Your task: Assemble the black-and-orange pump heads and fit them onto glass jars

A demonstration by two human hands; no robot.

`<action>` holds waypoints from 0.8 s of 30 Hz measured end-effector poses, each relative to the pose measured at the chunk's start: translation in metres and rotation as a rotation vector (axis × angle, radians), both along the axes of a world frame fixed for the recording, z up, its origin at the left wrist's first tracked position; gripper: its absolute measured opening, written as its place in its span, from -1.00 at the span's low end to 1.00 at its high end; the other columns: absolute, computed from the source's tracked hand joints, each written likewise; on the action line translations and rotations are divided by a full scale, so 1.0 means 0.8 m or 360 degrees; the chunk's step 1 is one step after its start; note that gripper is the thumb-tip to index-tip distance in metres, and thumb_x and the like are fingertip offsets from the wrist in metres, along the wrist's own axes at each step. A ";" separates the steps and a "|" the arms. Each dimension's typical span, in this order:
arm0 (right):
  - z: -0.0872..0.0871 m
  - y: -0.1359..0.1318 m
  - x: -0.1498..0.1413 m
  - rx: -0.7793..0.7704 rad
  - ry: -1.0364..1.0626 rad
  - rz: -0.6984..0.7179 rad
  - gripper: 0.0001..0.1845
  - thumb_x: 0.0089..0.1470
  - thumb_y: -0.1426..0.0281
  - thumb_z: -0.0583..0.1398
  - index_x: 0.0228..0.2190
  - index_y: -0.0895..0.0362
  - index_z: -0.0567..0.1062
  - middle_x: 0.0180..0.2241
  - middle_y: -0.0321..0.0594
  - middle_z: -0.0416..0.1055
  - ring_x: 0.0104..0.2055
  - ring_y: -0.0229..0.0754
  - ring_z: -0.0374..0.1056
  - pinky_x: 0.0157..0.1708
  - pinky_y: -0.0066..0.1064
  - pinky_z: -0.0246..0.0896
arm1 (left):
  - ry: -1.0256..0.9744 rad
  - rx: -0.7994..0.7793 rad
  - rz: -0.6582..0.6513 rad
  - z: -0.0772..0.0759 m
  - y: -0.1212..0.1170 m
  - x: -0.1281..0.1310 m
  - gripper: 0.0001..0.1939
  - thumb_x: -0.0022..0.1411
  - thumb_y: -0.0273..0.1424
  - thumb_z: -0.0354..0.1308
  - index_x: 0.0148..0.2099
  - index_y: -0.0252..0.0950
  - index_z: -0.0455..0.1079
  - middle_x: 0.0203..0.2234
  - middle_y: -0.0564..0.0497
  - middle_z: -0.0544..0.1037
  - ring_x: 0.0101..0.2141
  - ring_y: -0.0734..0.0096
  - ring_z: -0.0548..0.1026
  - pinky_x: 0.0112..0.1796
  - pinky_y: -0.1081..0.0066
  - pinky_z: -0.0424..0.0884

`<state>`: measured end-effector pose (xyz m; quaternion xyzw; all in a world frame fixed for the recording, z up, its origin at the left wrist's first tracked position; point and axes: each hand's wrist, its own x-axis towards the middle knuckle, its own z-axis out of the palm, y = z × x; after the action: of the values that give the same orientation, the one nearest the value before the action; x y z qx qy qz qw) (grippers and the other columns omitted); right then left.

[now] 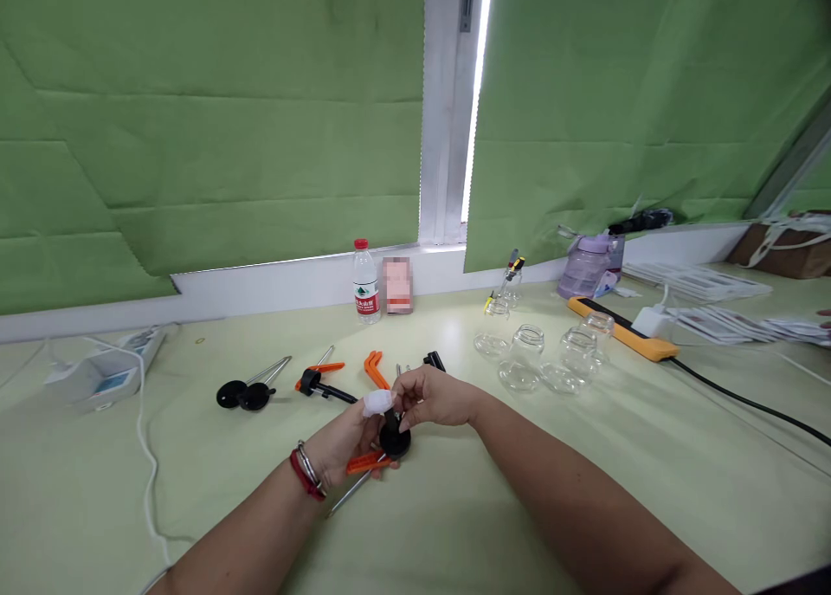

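Pale counter [454, 508] beneath. Right hand [441, 396] narrowed, fingertips at black stem [391, 419]; cannot tell if small part pinched. Left hand [344, 443] curled around orange-and-black tool [395, 441], between hands, low in front of person. Likely risk: tool twists or slips if right fingers push against loose left hold; white-wrapped thumb [378, 402] may dull grip. Metal rod [351, 493], jutting below, could snag counter if tool tilts. Tool's joint hidden by fingers; contact with counter unclear.
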<state>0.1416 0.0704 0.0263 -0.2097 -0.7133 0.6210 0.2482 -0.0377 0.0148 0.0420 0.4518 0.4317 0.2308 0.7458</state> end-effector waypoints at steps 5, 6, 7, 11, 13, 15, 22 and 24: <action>-0.005 0.002 -0.001 -0.0033 0.0064 -0.0003 -0.65 -0.32 0.36 0.41 -0.47 0.20 0.41 -0.47 -0.36 0.32 -0.43 -0.35 0.26 -0.35 -0.44 0.23 | -0.0048 -0.0019 0.0013 0.000 0.000 0.000 -0.52 0.01 0.01 0.04 -0.24 -0.31 0.31 -0.41 -0.09 0.45 -0.52 0.30 0.48 -0.67 0.51 0.22; -0.005 0.002 -0.001 -0.0033 0.0063 0.0005 -0.66 -0.32 0.36 0.40 -0.49 0.20 0.40 -0.47 -0.36 0.32 -0.43 -0.35 0.26 -0.35 -0.44 0.23 | -0.0051 -0.0027 0.0018 0.000 0.000 0.000 -0.53 0.01 0.01 0.04 -0.24 -0.30 0.30 -0.41 -0.08 0.45 -0.52 0.30 0.48 -0.68 0.51 0.21; -0.006 0.003 -0.001 -0.0031 0.0063 0.0005 -0.66 -0.31 0.36 0.40 -0.50 0.20 0.39 -0.47 -0.36 0.32 -0.43 -0.35 0.26 -0.35 -0.43 0.24 | -0.0053 -0.0033 0.0023 0.001 0.000 0.000 -0.54 0.01 0.00 0.04 -0.24 -0.29 0.30 -0.41 -0.07 0.45 -0.52 0.30 0.48 -0.68 0.51 0.21; -0.005 0.003 -0.002 -0.0016 0.0055 -0.0003 -0.67 -0.30 0.36 0.40 -0.52 0.21 0.38 -0.48 -0.36 0.31 -0.43 -0.35 0.25 -0.35 -0.44 0.23 | -0.0062 -0.0030 0.0028 0.001 0.000 0.000 -0.55 0.01 0.00 0.05 -0.25 -0.28 0.28 -0.43 -0.06 0.45 -0.52 0.29 0.48 -0.68 0.52 0.21; -0.004 0.003 -0.002 -0.0010 0.0060 -0.0004 -0.68 -0.30 0.37 0.40 -0.54 0.21 0.37 -0.49 -0.36 0.31 -0.43 -0.35 0.25 -0.34 -0.44 0.23 | -0.0068 -0.0027 0.0020 0.001 0.000 0.000 -0.54 0.01 0.02 0.05 -0.25 -0.28 0.28 -0.42 -0.08 0.45 -0.52 0.29 0.48 -0.68 0.52 0.21; -0.004 0.003 -0.002 -0.0023 0.0068 -0.0005 -0.68 -0.30 0.38 0.40 -0.52 0.21 0.39 -0.48 -0.36 0.32 -0.44 -0.36 0.25 -0.35 -0.44 0.23 | -0.0070 -0.0036 0.0011 0.001 0.001 0.000 -0.52 0.01 0.03 0.04 -0.26 -0.30 0.29 -0.42 -0.10 0.45 -0.52 0.29 0.48 -0.68 0.52 0.22; -0.004 0.002 -0.003 -0.0084 0.0092 -0.0006 -0.68 -0.31 0.44 0.39 -0.43 0.21 0.44 -0.48 -0.36 0.34 -0.45 -0.37 0.25 -0.38 -0.47 0.20 | -0.0070 -0.0014 -0.0014 0.000 0.002 0.000 -0.47 -0.01 0.07 0.03 -0.27 -0.33 0.31 -0.43 -0.11 0.45 -0.51 0.29 0.48 -0.68 0.52 0.22; -0.003 0.001 -0.003 -0.0082 0.0073 -0.0001 -0.71 -0.29 0.44 0.38 -0.44 0.21 0.45 -0.50 -0.37 0.33 -0.47 -0.38 0.23 -0.39 -0.48 0.19 | -0.0063 -0.0012 -0.0015 0.000 0.002 0.000 -0.44 -0.04 0.09 0.04 -0.26 -0.33 0.31 -0.42 -0.11 0.45 -0.51 0.29 0.48 -0.69 0.53 0.20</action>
<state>0.1390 0.0715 0.0241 -0.2019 -0.6911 0.6437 0.2593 -0.0379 0.0165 0.0421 0.4465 0.4155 0.2345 0.7569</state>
